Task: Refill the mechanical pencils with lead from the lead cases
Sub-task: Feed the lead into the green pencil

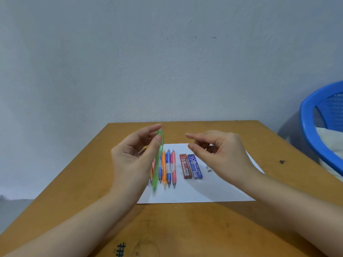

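My left hand pinches a green mechanical pencil between thumb and fingers, holding it nearly upright above the paper, tip down. My right hand hovers to its right, fingers loosely curled, thumb and forefinger close together; whether they hold anything small is unclear. On the white paper lie an orange pencil, a blue and white pencil and a pink pencil side by side, with more partly hidden behind my left hand. A red lead case and a blue lead case lie beside them.
The paper sits on a brown wooden table pushed against a pale wall. Small grey bits lie on the paper right of the cases. A blue plastic chair stands at the right edge.
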### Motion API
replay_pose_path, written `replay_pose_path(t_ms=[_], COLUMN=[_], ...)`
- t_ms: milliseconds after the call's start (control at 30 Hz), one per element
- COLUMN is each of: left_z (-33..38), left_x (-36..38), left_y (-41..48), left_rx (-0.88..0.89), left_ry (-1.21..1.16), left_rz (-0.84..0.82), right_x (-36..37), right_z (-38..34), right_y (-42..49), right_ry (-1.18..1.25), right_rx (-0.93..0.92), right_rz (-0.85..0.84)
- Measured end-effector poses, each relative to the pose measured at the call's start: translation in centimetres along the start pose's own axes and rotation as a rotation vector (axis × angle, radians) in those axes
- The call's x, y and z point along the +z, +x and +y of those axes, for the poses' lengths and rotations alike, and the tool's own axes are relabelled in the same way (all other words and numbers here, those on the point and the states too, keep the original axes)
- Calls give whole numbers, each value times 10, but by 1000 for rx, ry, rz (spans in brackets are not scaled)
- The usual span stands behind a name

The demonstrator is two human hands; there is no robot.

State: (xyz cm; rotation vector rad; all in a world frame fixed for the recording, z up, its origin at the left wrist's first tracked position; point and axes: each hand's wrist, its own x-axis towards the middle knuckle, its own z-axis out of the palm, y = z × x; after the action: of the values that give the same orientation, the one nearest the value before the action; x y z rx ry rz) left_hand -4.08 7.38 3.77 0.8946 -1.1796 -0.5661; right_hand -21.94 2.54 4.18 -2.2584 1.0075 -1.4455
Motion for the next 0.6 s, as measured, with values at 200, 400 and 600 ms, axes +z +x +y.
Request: replay_pose_path(t_ms=[200, 400, 600], left_z=[-1, -11, -19], left_x=[1, 2, 2], left_y=[1, 2, 6], left_rx=[-46, -97, -144], left_ry=[70, 102, 147], left_rz=[-15, -44, -71], right_x=[-15, -25, -28], right_z=[11, 23, 31], right_y=[15, 22, 21], right_ry=[-101, -369, -547], right_rx=[208, 348, 595], right_rz=[-152, -381, -643])
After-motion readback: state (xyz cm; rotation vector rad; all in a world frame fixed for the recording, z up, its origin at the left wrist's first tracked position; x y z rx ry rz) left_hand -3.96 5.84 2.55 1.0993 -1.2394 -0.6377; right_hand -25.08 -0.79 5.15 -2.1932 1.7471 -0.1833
